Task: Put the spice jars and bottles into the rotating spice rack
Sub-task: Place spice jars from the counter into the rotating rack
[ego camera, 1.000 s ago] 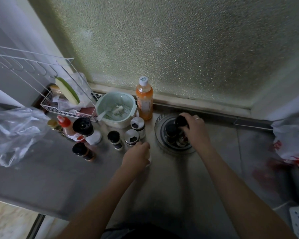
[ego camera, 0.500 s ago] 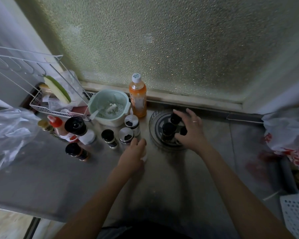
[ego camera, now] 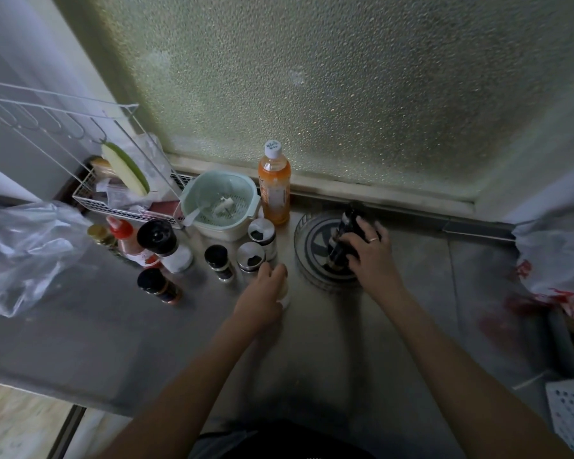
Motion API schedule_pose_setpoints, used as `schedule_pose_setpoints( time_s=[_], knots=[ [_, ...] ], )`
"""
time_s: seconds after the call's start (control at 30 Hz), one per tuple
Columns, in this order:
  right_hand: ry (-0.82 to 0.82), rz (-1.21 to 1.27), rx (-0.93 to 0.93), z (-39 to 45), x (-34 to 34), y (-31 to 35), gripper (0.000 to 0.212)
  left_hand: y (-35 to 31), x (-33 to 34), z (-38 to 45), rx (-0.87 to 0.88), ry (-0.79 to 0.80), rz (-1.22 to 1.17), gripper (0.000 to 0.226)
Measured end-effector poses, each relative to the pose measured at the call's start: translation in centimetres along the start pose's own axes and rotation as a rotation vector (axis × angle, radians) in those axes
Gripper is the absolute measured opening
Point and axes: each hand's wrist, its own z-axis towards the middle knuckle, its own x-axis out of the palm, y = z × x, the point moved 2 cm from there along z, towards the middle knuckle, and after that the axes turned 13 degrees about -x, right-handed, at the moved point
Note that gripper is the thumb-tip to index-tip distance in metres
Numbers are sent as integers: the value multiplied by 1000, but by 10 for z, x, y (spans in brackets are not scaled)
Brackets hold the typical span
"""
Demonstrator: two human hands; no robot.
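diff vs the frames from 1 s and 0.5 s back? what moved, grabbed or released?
The right hand shifted on the dark jars in the rotating rack: from on top of them, to open-fingered beside them, to now wrapping them in its grip; they look tilted. The left hand stayed closed on a pale jar on the counter. The loose jars, orange bottle and strainer bowl kept their places.

Your left hand covers most of a pale jar; your right hand hides the dark jars' right sides, labels blurred.
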Motion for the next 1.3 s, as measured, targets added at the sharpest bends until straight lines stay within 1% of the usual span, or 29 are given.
schedule_pose_setpoints(
  time_s=[0.1, 0.17, 0.23, 0.33, 0.4, 0.47, 0.53, 0.57, 0.63, 0.7, 0.73, 0.77, 0.8, 0.83, 0.87, 0.93, 0.97, 1.07, 1.17, 1.2, 1.27, 1.3],
  knots=[
    [28, 5, -98, -1, -1, 0, 32, -2, 2, 2, -9, -5, -5, 50],
    [17, 25, -127, -2, 0, 6, 32, -3, 3, 3, -8, -13, -10, 51],
    [-21, 65, -99, -2, 2, 11, 39, -2, 3, 3, -3, -23, -9, 52],
    [-103, 207, 26, 6, 0, 12, 50, -2, 3, 3, -1, -24, -6, 51],
    [-117, 251, 77, 12, 0, 7, 48, -2, 2, 3, -10, -15, -2, 51],
    [-108, 256, 90, 17, -2, 1, 43, -3, 0, 2, -26, 9, 18, 52],
    [-113, 290, 96, 20, -3, -1, 42, -7, -4, -2, -29, -1, 91, 54],
    [-116, 306, 92, 20, -4, -1, 42, -11, -6, -5, -6, -52, 149, 55],
    [-119, 336, 89, 18, -4, -4, 48, -22, -9, -13, 89, -234, 262, 55],
    [-116, 361, 141, 14, -7, -8, 62, -41, -13, -18, 181, -401, 267, 51],
    [-105, 373, 183, 12, -8, -10, 70, -51, -15, -16, 213, -447, 242, 46],
    [-89, 395, 220, 10, -9, -13, 76, -61, -18, -10, 227, -425, 205, 41],
    [-84, 423, 242, 8, -11, -15, 78, -70, -20, -1, 218, -370, 151, 37],
    [-108, 450, 248, 6, -13, -16, 76, -78, -21, 11, 189, -289, 101, 35],
    [-156, 476, 264, 5, -15, -17, 69, -84, -19, 24, 167, -227, 76, 34],
    [-244, 537, 356, 8, -21, -20, 50, -94, -15, 48, 150, -148, 97, 34],
    [-247, 571, 403, 12, -22, -22, 43, -97, -11, 57, 143, -122, 124, 36],
    [-105, 583, 501, 27, -20, -30, 37, -102, 2, 74, 105, -36, 210, 40],
    [10, 551, 638, 44, -13, -41, 41, -104, 10, 84, 36, 10, 213, 39],
    [46, 596, 704, 49, -11, -44, 45, -104, 12, 86, 21, 24, 203, 39],
    [126, 795, 848, 60, -7, -45, 54, -101, 14, 90, 10, 37, 171, 42],
    [181, 858, 896, 66, -5, -46, 57, -98, 15, 91, 1, 29, 130, 44]
  ],
)
